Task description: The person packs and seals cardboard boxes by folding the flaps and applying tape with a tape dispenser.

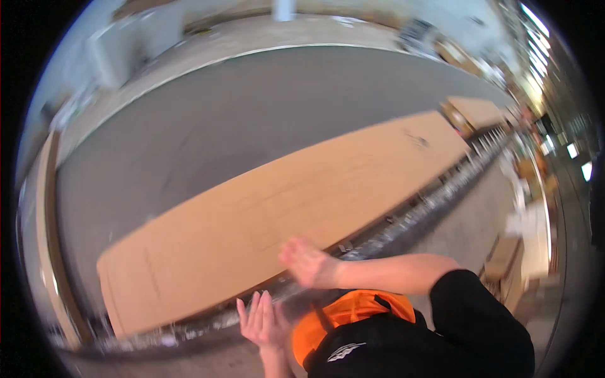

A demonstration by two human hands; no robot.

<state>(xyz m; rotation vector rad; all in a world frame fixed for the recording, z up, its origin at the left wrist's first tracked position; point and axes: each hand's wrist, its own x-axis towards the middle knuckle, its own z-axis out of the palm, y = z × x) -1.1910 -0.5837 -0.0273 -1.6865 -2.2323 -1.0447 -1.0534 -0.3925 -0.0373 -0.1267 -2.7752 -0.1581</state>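
Observation:
A long, flat brown cardboard box stretches diagonally in front of me, with faint marks on its top. My right hand is over the middle of its near edge; the hand is smeared by motion but looks open, with fingers extended. Whether it touches the cardboard I cannot tell. My left hand is raised just on the near side of that edge, palm turned up and fingers apart, holding nothing. Orange cloth shows at my waist between the forearms.
Beneath the box is a wide dark grey surface, edged nearest me by a dark rail. A long brown strip stands at the left. Another cardboard box lies at the far right, and cardboard pieces stand right of me.

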